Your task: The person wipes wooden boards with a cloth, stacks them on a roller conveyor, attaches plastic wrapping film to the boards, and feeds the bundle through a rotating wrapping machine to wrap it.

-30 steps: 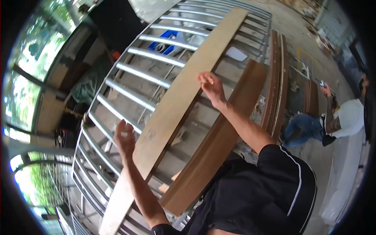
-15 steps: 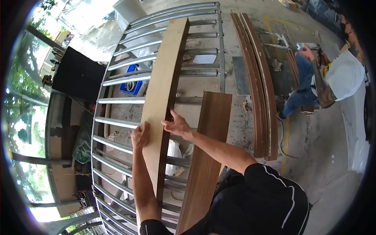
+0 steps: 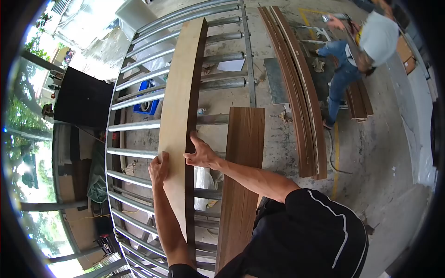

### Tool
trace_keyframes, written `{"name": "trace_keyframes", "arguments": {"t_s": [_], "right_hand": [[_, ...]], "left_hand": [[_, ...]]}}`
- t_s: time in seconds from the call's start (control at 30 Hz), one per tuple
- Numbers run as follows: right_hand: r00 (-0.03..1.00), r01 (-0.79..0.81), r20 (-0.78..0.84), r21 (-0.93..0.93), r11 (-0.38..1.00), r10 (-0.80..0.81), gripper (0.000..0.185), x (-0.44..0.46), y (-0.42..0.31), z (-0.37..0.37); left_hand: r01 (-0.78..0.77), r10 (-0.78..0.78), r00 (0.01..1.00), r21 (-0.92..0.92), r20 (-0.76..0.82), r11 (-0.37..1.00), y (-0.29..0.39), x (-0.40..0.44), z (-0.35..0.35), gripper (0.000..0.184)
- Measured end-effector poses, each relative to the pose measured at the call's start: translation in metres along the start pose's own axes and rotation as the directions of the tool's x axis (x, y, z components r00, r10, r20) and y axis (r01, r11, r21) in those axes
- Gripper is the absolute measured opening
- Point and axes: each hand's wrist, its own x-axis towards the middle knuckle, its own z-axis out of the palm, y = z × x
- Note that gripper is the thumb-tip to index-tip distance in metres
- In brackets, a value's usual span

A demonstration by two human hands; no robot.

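Across the metal rack point(image 3: 134, 126), that's where the pale board point(image 3: 178, 92) lies, lengthwise over the bars, its dark side face turned to the right. Left hand point(image 3: 158, 169) is on its left edge, fingers curled, grasping it; right hand point(image 3: 202, 153) is spread, thumb up, fingertips against the dark side, not closed around the wood. Beside it, a wide brown board point(image 3: 243, 162) runs nearly parallel, with a gap between the two where bars and floor point(image 3: 282, 160) show through. Bars stick out past the pale board's left edge, and its far end stops short of the rack's far end.

Look through the bars: a blue bin point(image 3: 147, 104) to the left, a white sheet point(image 3: 231, 65) to the right, crumpled plastic point(image 3: 203, 185) between the boards. Right of the rack, stained concrete opens up before long brown strips point(image 3: 292, 92), standing in the way on that side, a grey panel point(image 3: 274, 81) just beside them. Farther right, a loose cable point(image 3: 332, 153) near a yellow floor line point(image 3: 337, 157), and another person point(image 3: 371, 46) bends over shorter brown boards point(image 3: 359, 99). Over on the left, a black panel point(image 3: 83, 97) sits close by the rack's edge.
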Motion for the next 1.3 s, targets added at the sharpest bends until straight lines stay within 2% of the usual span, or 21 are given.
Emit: {"name": "trace_keyframes", "arguments": {"t_s": [0.23,0.33,0.4,0.47,0.5,0.53,0.6,0.67,0.77,0.8,0.83,0.9,0.93,1.0,1.07,1.1,1.13,1.17,1.23,1.27,1.3], "right_hand": [[0.996,-0.076,0.021,-0.196,0.978,0.082,0.100,0.003,0.007,0.012],[0.998,-0.052,0.030,-0.209,0.976,0.060,0.103,0.002,0.015,0.018],[0.999,-0.043,0.015,-0.224,0.974,0.048,0.103,0.004,0.020,0.023],[0.977,0.192,0.093,0.030,0.981,-0.194,0.104,0.015,0.034,0.022],[0.964,0.235,-0.078,-0.184,0.954,-0.253,0.104,0.012,0.041,0.027],[0.986,0.128,-0.097,-0.084,0.988,-0.136,0.102,0.003,0.019,0.017],[0.996,0.076,-0.045,-0.086,0.993,-0.080,0.103,0.002,0.021,0.015],[0.999,0.031,0.021,-0.088,0.996,-0.030,0.104,0.005,0.018,0.014],[0.997,0.058,0.053,-0.211,0.976,-0.048,0.101,0.004,0.032,0.017],[0.998,0.034,0.055,-0.104,0.994,-0.028,0.097,0.012,0.046,0.023],[0.998,0.011,0.059,0.003,1.000,-0.011,0.093,0.018,0.057,0.027],[0.989,0.116,-0.091,0.037,0.993,-0.112,0.078,-0.002,0.017,-0.014],[0.977,0.175,-0.139,0.090,0.981,-0.161,0.072,-0.008,0.007,-0.033],[0.905,0.318,-0.178,-0.316,0.894,-0.385,0.059,-0.032,-0.019,-0.100],[0.786,0.278,-0.337,-0.557,0.783,-0.519,0.046,-0.045,-0.015,-0.153],[0.839,0.182,-0.451,-0.294,0.938,-0.304,0.041,-0.048,0.034,-0.169],[0.749,0.070,-0.453,-0.672,0.738,-0.483,0.038,-0.058,0.026,-0.199],[0.720,-0.001,-0.489,-0.711,0.703,-0.493,0.039,-0.064,0.039,-0.217],[0.848,-0.180,-0.530,-0.285,0.942,0.002,0.040,-0.069,0.069,-0.235],[0.922,-0.195,-0.358,-0.104,0.975,0.146,0.041,-0.076,0.063,-0.242],[0.885,-0.271,-0.333,0.201,0.941,0.326,0.039,-0.077,0.042,-0.231]], "left_hand": [[-0.006,0.006,1.000,-0.009,0.016,1.000,0.004,-0.003,-0.002,0.064],[-0.008,0.008,0.999,-0.015,0.040,1.000,0.007,-0.005,-0.006,0.062],[0.024,-0.023,0.996,-0.014,0.082,1.000,-0.024,0.010,0.001,0.061],[0.052,-0.048,0.990,-0.028,0.133,0.998,-0.032,0.022,0.003,0.061],[0.063,-0.055,0.989,-0.053,0.140,0.997,-0.026,0.022,0.005,0.061],[0.024,-0.016,0.991,-0.064,0.133,0.998,-0.019,0.019,0.005,0.063],[-0.002,0.009,0.993,-0.061,0.118,0.998,-0.024,0.013,0.004,0.065],[-0.014,0.012,0.998,0.028,0.065,1.000,-0.025,0.014,0.006,0.068],[-0.099,0.099,0.995,-0.016,0.011,0.995,-0.024,0.012,0.012,0.068],[-0.133,0.133,0.991,-0.032,-0.018,0.991,-0.026,0.008,0.012,0.068],[-0.159,0.166,0.984,0.100,-0.059,0.982,-0.032,0.012,0.015,0.064],[-0.293,0.365,0.842,0.231,-0.397,0.928,-0.036,-0.003,0.026,0.056],[-0.382,0.512,0.735,0.353,-0.444,0.854,-0.039,-0.010,0.023,0.054],[-0.511,0.555,0.713,0.224,-0.428,0.830,-0.008,-0.069,0.006,0.051],[-0.607,0.620,0.741,0.138,-0.259,0.783,-0.008,-0.134,-0.007,0.059],[-0.409,0.415,0.905,0.073,-0.097,0.910,0.015,-0.185,-0.026,0.066],[-0.489,0.490,0.869,0.031,-0.077,0.872,-0.022,-0.207,-0.011,0.069],[-0.561,0.559,0.827,-0.015,-0.058,0.828,-0.060,-0.232,0.005,0.072],[-0.399,0.400,0.916,0.126,0.018,0.908,-0.062,-0.291,0.006,0.079],[-0.294,0.292,0.956,0.153,0.036,0.943,-0.074,-0.319,0.011,0.090],[-0.202,0.198,0.979,0.148,0.044,0.968,-0.087,-0.346,0.014,0.094]]}}
